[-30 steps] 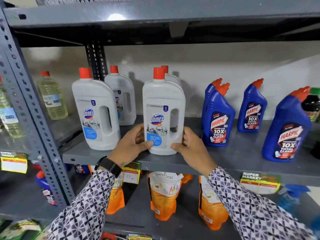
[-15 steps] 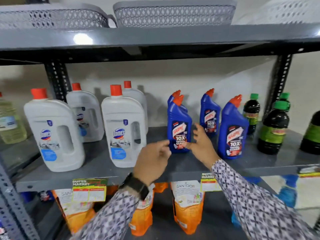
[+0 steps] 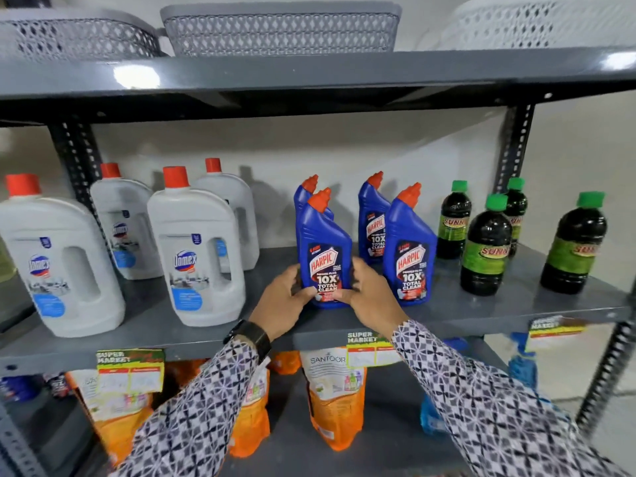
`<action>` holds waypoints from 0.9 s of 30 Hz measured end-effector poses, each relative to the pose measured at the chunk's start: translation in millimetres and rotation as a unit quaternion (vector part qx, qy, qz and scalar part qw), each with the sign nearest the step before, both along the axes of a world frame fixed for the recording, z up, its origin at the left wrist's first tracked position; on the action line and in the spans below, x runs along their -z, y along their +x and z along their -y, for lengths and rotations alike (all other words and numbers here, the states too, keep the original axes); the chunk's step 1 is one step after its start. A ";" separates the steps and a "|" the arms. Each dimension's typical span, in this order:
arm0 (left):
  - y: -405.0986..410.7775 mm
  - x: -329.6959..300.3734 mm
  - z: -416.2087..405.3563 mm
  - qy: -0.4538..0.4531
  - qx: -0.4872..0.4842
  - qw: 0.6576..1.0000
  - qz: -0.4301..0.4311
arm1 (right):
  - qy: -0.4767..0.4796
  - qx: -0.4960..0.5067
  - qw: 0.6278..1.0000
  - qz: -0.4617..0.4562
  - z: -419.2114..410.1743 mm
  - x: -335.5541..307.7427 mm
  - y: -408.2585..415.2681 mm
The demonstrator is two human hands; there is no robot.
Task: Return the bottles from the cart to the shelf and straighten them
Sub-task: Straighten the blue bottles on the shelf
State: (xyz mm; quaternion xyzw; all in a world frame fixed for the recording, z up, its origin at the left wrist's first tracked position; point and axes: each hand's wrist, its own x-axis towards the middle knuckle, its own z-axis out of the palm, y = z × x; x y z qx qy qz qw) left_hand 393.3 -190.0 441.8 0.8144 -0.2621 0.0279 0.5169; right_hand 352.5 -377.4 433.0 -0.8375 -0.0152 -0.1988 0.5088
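Note:
A blue Harpic bottle (image 3: pixel 323 249) with a red cap stands upright at the front of the grey shelf (image 3: pixel 516 308). My left hand (image 3: pixel 284 299) grips its lower left side and my right hand (image 3: pixel 368 294) grips its lower right side. Three more blue Harpic bottles (image 3: pixel 407 246) stand behind and to the right of it. Several white Domex bottles (image 3: pixel 198 249) with red caps stand to the left. Dark Sunny bottles (image 3: pixel 485 246) with green caps stand at the right end.
An upper shelf (image 3: pixel 309 77) hangs close overhead, carrying grey baskets (image 3: pixel 278 29). Orange Santoor pouches (image 3: pixel 335 397) sit on the shelf below. Price tags (image 3: pixel 370 349) hang on the shelf's front edge. Perforated uprights (image 3: pixel 514 146) frame the bay.
Both hands left the white Domex bottle, moved right, and closed on the front blue Harpic bottle. My view shifted right along the shelf.

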 end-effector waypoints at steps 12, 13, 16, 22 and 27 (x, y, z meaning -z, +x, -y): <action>-8.3 7.6 -3.8 0.001 -0.037 0.999 0.007 | 0.008 -0.001 1.000 0.009 -0.1 10.2 -9.1; -8.4 7.9 -3.6 0.006 -0.042 0.999 0.009 | 0.008 -0.002 1.000 0.007 0.1 10.1 -9.3; -11.5 7.1 -4.1 0.012 -0.055 0.998 0.013 | -0.010 0.000 1.000 0.002 0.2 8.4 -11.4; -35.0 11.5 -9.2 -0.070 -0.179 0.980 0.053 | -0.079 0.026 0.995 0.055 21.9 17.7 -53.5; -86.5 25.4 28.3 -0.195 -0.266 0.938 0.108 | -0.035 0.059 0.982 0.174 98.8 28.3 -101.5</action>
